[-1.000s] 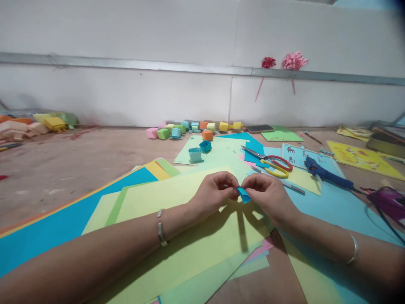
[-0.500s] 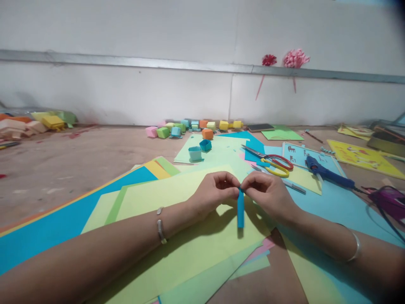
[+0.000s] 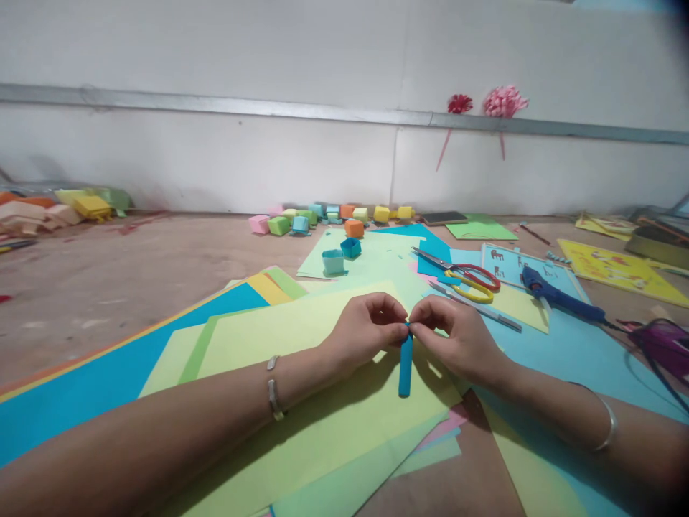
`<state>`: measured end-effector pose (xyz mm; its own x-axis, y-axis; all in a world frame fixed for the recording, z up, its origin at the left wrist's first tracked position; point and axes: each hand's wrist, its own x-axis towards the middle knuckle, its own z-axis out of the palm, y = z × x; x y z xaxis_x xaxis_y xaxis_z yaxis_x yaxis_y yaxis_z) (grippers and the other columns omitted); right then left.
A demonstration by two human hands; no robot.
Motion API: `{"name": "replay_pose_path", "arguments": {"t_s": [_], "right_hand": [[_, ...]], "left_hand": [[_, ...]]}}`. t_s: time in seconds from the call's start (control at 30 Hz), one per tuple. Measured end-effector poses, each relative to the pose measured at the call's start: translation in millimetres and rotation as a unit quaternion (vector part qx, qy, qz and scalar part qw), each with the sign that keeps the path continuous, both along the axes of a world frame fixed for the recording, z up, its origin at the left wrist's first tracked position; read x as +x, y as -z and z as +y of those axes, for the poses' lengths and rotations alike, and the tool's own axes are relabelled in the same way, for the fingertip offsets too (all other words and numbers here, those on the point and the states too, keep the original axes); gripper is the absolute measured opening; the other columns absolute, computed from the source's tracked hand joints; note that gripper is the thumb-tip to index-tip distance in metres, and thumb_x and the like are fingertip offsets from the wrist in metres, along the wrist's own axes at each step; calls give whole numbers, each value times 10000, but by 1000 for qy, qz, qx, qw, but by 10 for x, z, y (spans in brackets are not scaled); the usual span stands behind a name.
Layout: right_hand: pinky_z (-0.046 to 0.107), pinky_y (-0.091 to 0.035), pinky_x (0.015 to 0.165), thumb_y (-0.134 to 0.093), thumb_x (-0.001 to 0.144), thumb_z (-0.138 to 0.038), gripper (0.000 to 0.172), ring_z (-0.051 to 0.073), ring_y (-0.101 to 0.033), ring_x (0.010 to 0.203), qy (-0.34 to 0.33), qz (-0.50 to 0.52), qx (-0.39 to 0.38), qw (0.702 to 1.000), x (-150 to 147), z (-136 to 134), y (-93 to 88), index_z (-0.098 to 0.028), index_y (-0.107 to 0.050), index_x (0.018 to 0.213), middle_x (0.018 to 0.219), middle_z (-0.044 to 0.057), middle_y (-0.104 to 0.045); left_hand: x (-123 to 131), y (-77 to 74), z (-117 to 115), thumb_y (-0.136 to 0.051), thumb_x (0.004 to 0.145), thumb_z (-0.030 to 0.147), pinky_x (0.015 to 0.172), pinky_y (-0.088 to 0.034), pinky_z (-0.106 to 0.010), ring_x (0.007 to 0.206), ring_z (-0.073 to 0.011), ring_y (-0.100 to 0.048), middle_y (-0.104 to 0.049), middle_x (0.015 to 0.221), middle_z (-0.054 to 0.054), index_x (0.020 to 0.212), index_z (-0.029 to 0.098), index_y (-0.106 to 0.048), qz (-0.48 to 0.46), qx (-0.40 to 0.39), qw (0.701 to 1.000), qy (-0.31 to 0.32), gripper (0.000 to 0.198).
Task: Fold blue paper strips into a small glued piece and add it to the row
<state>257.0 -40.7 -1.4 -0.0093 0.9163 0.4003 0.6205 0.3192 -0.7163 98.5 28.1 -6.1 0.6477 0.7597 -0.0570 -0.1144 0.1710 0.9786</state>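
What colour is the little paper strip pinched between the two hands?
Bright blue: the paper strip shows clearly in the head view.

My fingers pinch a matt blue paper strip (image 3: 405,366) over smooth matt paper sheets (image 3: 301,337), near plastic-handled metal scissors (image 3: 463,276), on a rough, dull brown floor (image 3: 108,280).

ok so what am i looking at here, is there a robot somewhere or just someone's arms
No robot. The camera is worn on a person's head and looks down at their own bare arms. The left hand and right hand pinch one end of a blue paper strip, which points down toward the viewer over yellow-green paper sheets. Beyond them lie red-and-yellow scissors, a blue glue gun and a row of small folded paper boxes near the wall.
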Motion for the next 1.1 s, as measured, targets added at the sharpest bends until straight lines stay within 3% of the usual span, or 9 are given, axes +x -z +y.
{"name": "replay_pose_path", "arguments": {"t_s": [0.2,0.4,0.5,0.77,1.1], "right_hand": [[228,-407,520,-537,798,-112,129,110,-506,575,-19,-36,37,998,18,1,8,-203,-576,715,647,-19,-586],[303,-520,716,-509,863,-108,180,177,-638,850,-93,-117,144,978,74,41,23,-221,-643,905,933,64,-678],[291,-525,710,-541,872,-127,138,168,-648,830,-82,-106,153,979,67,46,28,-219,-642,851,913,55,-686],[272,-507,625,-621,807,-180,36,145,-604,689,6,58,12,998,44,55,57,-204,-599,791,739,-2,-628],[250,-477,590,-648,741,-179,22,128,-587,649,12,105,-25,994,48,57,9,-194,-632,741,698,-13,-628]], "left_hand": [[1,25,-3,-802,582,113,587,-503,-279,580,-134,-625,-647,606,-18,663,123,-636,-11,-46,999,10,185],[0,34,32,-817,582,107,588,-492,-256,580,-117,-620,-630,636,-7,679,126,-609,-42,-106,993,-41,230],[0,22,30,-813,612,107,619,-497,-260,590,-108,-612,-624,646,-6,686,126,-606,-48,-113,991,-42,220],[7,70,25,-826,589,143,678,-515,-276,620,-130,-653,-668,673,-20,717,111,-646,-81,-105,991,-17,223],[0,7,-7,-828,543,108,624,-501,-252,626,-126,-643,-704,693,-35,733,106,-682,-22,-28,999,-19,240]]}}
